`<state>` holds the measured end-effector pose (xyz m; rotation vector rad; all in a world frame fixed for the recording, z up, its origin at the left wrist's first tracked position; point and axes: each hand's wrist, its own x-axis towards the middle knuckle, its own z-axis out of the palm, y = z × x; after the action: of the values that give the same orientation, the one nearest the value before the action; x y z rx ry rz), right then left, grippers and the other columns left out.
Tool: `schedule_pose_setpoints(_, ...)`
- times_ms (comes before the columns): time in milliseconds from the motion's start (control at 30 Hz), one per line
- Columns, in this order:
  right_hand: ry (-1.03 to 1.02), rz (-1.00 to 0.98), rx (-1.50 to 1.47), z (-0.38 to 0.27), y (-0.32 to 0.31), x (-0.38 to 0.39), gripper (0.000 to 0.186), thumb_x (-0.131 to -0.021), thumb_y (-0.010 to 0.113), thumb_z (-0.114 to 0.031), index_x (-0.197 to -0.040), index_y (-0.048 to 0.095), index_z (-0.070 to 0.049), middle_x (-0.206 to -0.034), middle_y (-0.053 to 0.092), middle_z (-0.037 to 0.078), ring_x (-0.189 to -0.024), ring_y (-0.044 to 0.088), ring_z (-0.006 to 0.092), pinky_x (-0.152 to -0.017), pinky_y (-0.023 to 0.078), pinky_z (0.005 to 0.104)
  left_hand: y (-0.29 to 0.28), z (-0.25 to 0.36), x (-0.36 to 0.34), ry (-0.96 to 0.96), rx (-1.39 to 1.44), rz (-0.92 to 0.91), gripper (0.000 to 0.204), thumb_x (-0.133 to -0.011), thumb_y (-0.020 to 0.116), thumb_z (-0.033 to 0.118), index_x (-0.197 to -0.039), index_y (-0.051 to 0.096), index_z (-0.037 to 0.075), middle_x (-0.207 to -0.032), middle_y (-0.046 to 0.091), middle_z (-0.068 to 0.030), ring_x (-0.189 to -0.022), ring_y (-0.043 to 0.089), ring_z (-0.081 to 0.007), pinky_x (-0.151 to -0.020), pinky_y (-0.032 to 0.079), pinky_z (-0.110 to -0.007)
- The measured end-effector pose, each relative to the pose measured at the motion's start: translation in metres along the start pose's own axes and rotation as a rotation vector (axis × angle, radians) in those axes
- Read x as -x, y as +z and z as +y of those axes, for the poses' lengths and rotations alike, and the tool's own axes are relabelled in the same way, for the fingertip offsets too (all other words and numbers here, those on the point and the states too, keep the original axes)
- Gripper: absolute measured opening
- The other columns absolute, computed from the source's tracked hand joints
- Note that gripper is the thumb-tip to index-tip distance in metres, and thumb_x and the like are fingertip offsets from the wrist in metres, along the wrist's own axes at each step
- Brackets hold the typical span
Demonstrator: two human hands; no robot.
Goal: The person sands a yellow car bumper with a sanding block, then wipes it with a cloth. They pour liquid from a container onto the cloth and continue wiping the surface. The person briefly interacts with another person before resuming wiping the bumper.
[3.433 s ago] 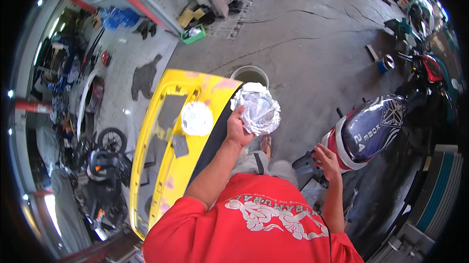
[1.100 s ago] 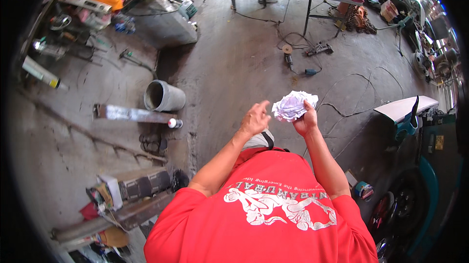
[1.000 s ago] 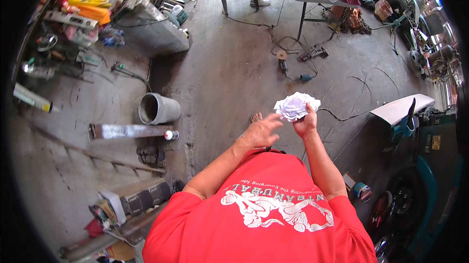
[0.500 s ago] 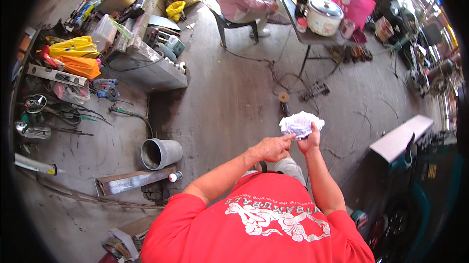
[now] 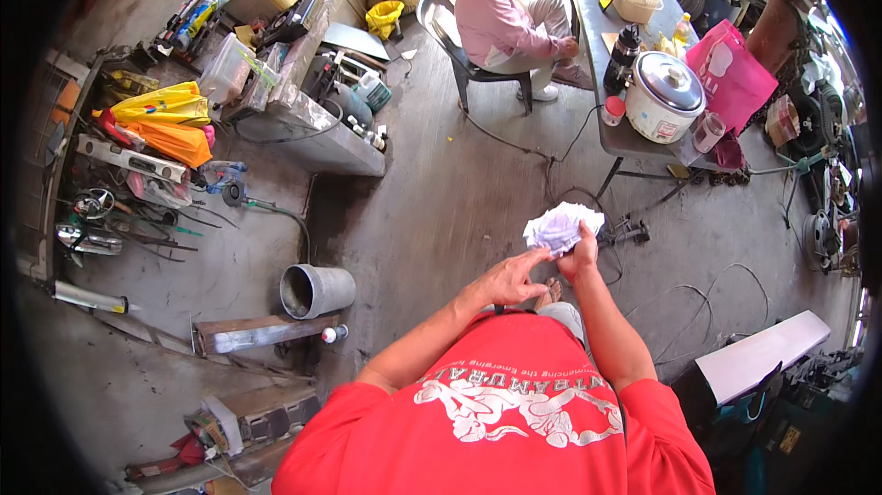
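Rag [image 5: 562, 227], white with a faint purple tint and bunched into a loose ball, sits in the right hand [image 5: 581, 261], held up in front of the chest above the bare concrete floor [image 5: 432, 210]. The right fingers are curled closed around its underside, so the wad crowns out above them. The left hand [image 5: 513, 280] lies just beside it, its fingers [image 5: 537, 259] stretched out loosely and their tips reaching to the lower edge of the cloth; whether they actually pinch a fold I cannot tell.

It looks light and soft, with no stiffness at all: it should crush to whatever shape the grip gives it and spring partly open when let go. Nothing about it seems fragile or slippery, though loose corners could trail or snag. The best hold is likely a full cupped grip round the middle of the bundle, or a pinch on a free edge to shake it out.

Further out, a grey bucket [image 5: 316, 289] lies on its side on the floor to the left, near a metal bar [image 5: 262, 334]. Ahead, another person sits on a chair [image 5: 478, 63] at a worktop [image 5: 614, 132] carrying a white rice cooker [image 5: 663, 96] and a pink bag [image 5: 730, 72]. Tools and yellow bags [image 5: 161, 107] crowd the left wall
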<state>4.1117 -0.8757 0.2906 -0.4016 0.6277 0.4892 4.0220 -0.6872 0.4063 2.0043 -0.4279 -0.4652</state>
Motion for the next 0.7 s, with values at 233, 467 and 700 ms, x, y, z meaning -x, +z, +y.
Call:
schedule_pose_setpoints(233,-0.041,-0.043,-0.089,-0.031,0.025,-0.04,0.053,-0.113,0.037,-0.043,-0.14,0.061,-0.004,-0.137,0.069,0.016,-0.125,0.066,0.0404,-0.107,0.05,0.0621,-0.029,-0.003,-0.072,-0.045,0.013,-0.106,0.072,-0.092,0.082,0.021,-0.154,0.046,0.007,-0.157,0.051,-0.0196,-0.086,0.075,-0.0257,-0.079,0.062,-0.039)
schedule_pose_setpoints(467,-0.15,-0.015,-0.158,-0.05,0.051,-0.072,0.057,-0.112,0.037,-0.048,-0.144,0.06,-0.007,-0.139,0.07,0.014,-0.125,0.067,0.0399,-0.105,0.051,0.0596,-0.085,-0.028,-0.146,-0.025,0.054,-0.337,0.076,-0.095,0.08,0.022,-0.158,0.039,0.007,-0.144,0.06,-0.0185,-0.082,0.075,-0.0237,-0.074,0.06,-0.039)
schedule_pose_setpoints(700,-0.319,0.085,-0.285,-0.039,0.089,-0.121,0.057,-0.114,0.035,-0.045,-0.149,0.056,-0.006,-0.147,0.065,0.014,-0.134,0.062,0.0388,-0.116,0.045,0.0584,-0.18,-0.078,-0.212,0.128,0.053,-0.555,0.076,-0.094,0.081,0.023,-0.157,0.041,0.008,-0.139,0.061,-0.0215,-0.085,0.075,-0.0235,-0.081,0.06,-0.039)
